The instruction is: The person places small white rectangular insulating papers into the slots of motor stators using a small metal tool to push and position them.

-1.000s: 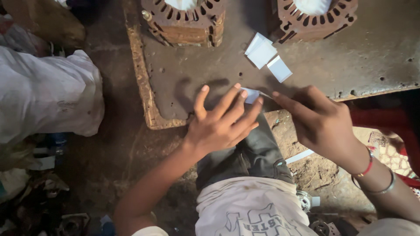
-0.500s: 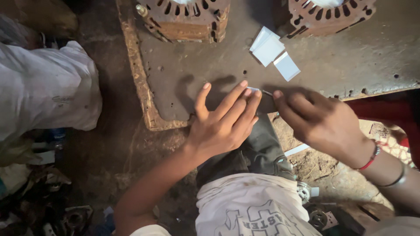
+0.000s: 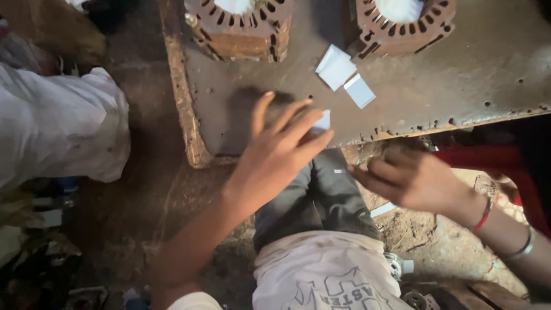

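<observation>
My left hand (image 3: 275, 158) reaches onto the near edge of a grey metal plate (image 3: 459, 86), fingers spread. It keeps a small white paper slip (image 3: 323, 121) between its fingertips against the plate. My right hand (image 3: 413, 179) hangs off the plate, above my lap, blurred, with its fingers curled together. A tiny white scrap (image 3: 340, 171) shows just off its fingertips; the blur hides whether they touch it. A red band and a metal bangle sit on the right wrist.
Two rusty slotted motor stators (image 3: 238, 23) (image 3: 402, 20) stand at the plate's far side. Loose white paper slips (image 3: 338, 72) lie between them. A person's white-clad limb (image 3: 57, 126) is at left. My dark-trousered knee (image 3: 321, 195) is under the plate's edge.
My right hand has pulled back off the plate toward my lap. The left hand has stayed at the slip, and the camera has moved closer.
</observation>
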